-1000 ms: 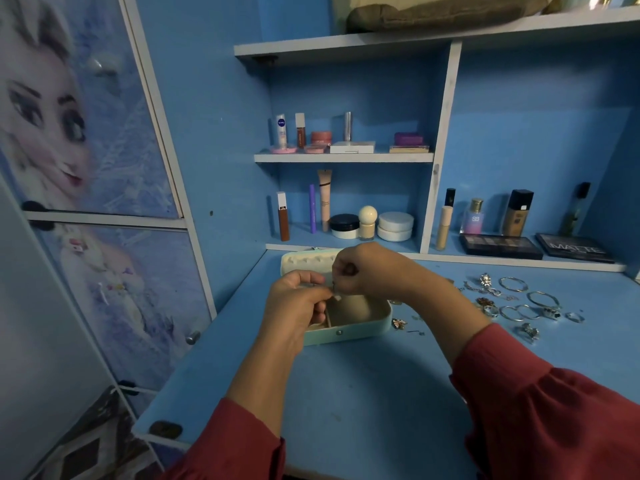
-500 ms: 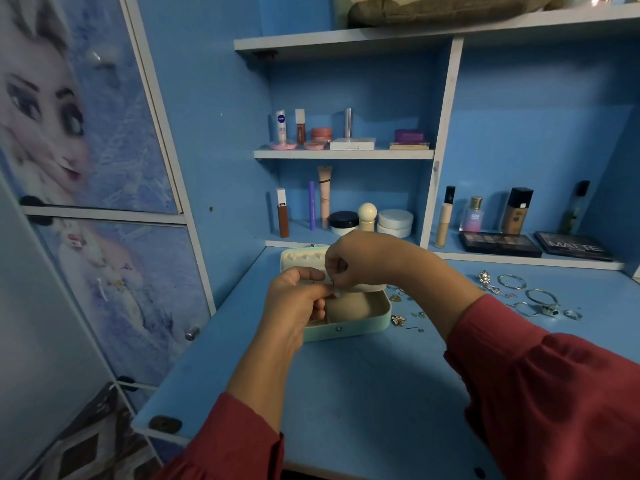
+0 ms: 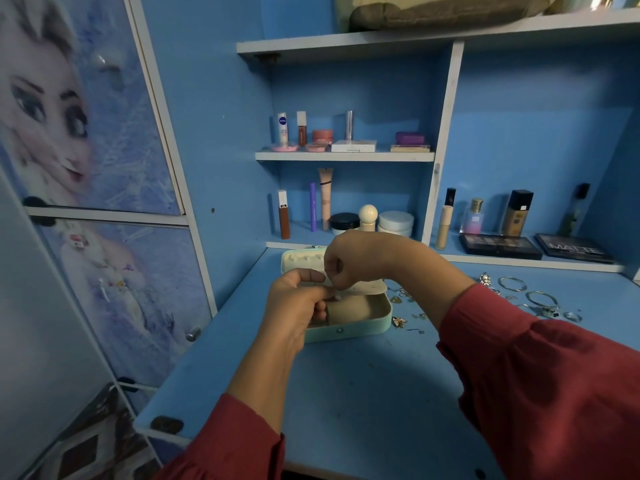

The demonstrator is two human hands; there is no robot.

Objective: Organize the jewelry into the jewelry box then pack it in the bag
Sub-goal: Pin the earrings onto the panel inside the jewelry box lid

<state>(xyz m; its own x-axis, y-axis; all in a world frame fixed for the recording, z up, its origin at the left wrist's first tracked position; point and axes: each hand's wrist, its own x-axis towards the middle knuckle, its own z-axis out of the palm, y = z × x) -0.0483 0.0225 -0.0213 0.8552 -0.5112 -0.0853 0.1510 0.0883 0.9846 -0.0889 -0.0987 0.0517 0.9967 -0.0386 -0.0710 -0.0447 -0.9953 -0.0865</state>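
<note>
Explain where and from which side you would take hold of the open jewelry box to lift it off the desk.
Grip the jewelry box by its mint base, fingers on its short left and right ends, coming from above and in front. The lid is thrown back behind, so the rear is blocked, and the tray must stay level. Both the left hand and the right hand are busy over it.

blue wall (image 3: 536, 133) | white-edged shelves (image 3: 344, 156) | blue desk (image 3: 363, 393) | printed cabinet doors (image 3: 86, 133)
</note>
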